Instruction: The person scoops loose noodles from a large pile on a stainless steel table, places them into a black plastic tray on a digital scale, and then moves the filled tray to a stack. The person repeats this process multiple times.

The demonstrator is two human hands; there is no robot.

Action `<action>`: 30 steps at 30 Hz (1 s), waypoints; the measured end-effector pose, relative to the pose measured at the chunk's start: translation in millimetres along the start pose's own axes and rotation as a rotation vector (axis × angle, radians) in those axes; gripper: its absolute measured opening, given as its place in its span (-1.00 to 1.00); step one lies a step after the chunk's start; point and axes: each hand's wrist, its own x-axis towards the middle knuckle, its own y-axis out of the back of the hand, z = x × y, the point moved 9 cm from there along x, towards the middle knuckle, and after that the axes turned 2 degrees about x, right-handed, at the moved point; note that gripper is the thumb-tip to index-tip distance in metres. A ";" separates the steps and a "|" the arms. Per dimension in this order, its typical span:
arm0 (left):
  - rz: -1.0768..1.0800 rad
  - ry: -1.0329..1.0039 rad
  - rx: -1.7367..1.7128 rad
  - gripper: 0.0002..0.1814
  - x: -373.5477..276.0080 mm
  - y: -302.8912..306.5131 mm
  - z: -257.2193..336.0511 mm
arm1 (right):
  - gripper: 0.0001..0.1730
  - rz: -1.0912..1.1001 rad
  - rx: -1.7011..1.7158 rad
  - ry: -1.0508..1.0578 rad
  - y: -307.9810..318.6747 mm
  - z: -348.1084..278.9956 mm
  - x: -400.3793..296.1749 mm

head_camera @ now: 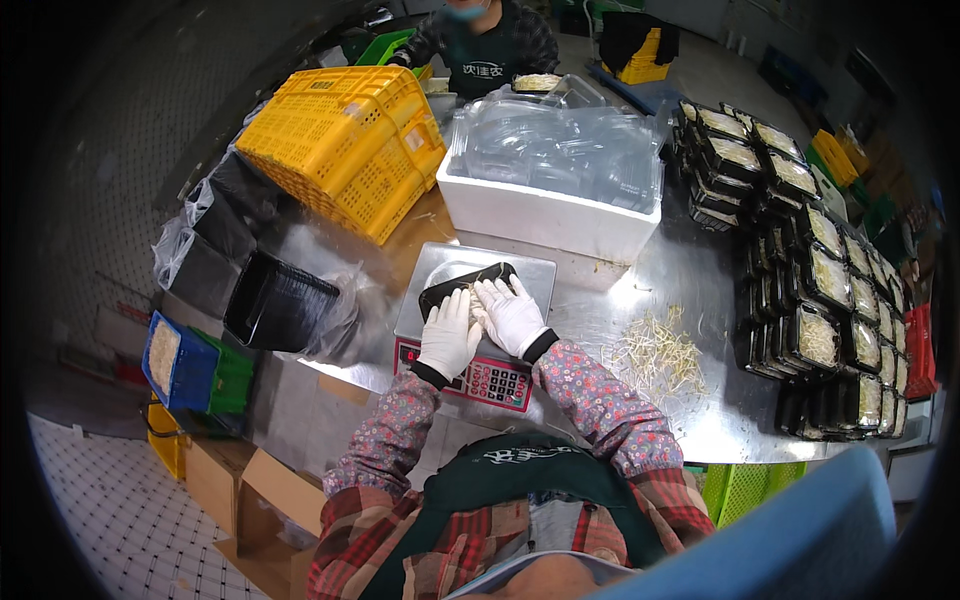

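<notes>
A digital weighing scale (pixel 541 277) with a steel pan and a red keypad panel stands in front of me. On its pan is a black plastic tray (pixel 450 286) with pale bean sprouts (pixel 475 300) in it. My left hand (pixel 448 337), in a white glove, lies over the tray's near left part, fingers extended. From the right, my right hand (pixel 511 311), also gloved, rests across the sprouts with its fingertips near the far rim. Both hands touch the sprouts from above, partly hiding them and the tray. The scale's display is partly covered by my left wrist.
Loose sprouts (pixel 656 352) lie on the steel table (pixel 577 420). Filled packs (pixel 817 277) are stacked right. Nested black trays (pixel 281 304) stand left. Behind the scale are a white foam box (pixel 547 217) of clear lids (pixel 555 154) and yellow crates (pixel 345 142). A person (pixel 480 45) stands opposite.
</notes>
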 end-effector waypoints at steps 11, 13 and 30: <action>-0.138 -0.024 -0.074 -0.49 18.5 8.8 -20.7 | -0.54 -0.018 0.220 0.009 9.2 4.1 21.4; -0.037 -0.043 -0.112 -0.45 1.8 17.1 -49.4 | -0.62 0.304 0.249 0.114 68.0 -1.8 8.9; -0.026 -0.032 -0.114 -0.44 6.5 15.6 -97.6 | -0.27 0.006 -0.050 -0.314 -17.4 80.0 -46.8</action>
